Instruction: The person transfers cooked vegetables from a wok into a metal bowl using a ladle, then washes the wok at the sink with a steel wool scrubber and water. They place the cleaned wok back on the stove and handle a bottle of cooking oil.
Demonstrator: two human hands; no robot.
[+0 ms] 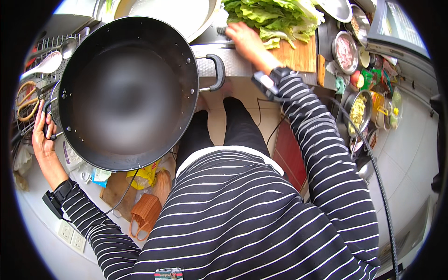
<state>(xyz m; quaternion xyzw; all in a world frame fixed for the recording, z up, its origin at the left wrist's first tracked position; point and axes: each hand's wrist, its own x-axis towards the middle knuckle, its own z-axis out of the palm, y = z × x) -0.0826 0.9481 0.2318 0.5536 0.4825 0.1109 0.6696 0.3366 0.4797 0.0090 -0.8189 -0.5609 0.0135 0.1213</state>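
Observation:
A large black wok (129, 94) with two loop handles is held up at the left. My left hand (44, 131) grips its left handle, while the right handle (218, 71) is free. My right hand (245, 40) reaches to the counter's edge beside a dark scrubber (222, 30), which lies near the fingertips; whether the fingers touch it I cannot tell. Green leafy lettuce (276, 19) is heaped on a wooden cutting board (297, 56) just right of that hand. Behind the wok stands a wide, pale basin (164, 7).
At the left, a wire rack (52, 42) holds ladles and orange-handled scissors (28, 101). A knife with a wooden handle (321, 70) lies right of the board. Metal bowls of sliced meat (344, 52) and chopped yellow food (357, 112) stand farther right. A braided cable (378, 164) hangs by my right arm.

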